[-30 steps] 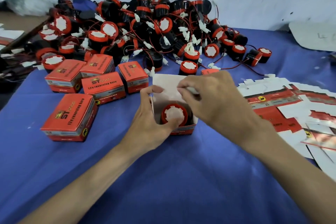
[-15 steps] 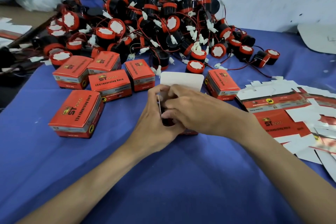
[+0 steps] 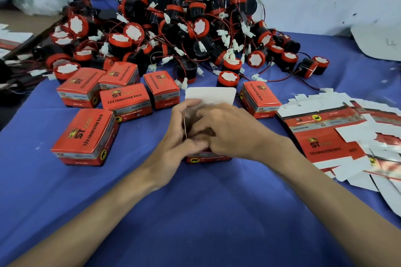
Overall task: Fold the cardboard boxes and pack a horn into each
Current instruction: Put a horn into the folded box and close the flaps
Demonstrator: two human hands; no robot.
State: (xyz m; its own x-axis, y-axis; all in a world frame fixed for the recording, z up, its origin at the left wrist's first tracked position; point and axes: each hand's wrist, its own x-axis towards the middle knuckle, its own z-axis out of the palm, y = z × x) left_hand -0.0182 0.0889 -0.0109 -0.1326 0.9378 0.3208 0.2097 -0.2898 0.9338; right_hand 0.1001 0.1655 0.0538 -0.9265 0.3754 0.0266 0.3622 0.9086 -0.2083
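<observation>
Closed boxes (image 3: 124,102): five red ones clustered on the blue cloth (image 3: 195,212), left of the hands.
Left hand (image 3: 173,136): fingers curled round the open box's left wall.
Open box (image 3: 208,158): mid-cloth between both hands, white lid flap (image 3: 210,96) upright behind; its inside is hidden.
Right hand (image 3: 230,130): lies over the box's mouth, fingers bent down; cannot tell whether they pinch anything.
Sixth closed box (image 3: 259,102): just right of the flap.
Flat blanks (image 3: 325,143): fanned out at far right.
Horns (image 3: 173,32): heaped along the back.

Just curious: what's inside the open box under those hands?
Only dark shadow shows between the fingers. The left hand and right hand cover the open box, so its contents are hidden; its white lid flap stands up behind.
</observation>
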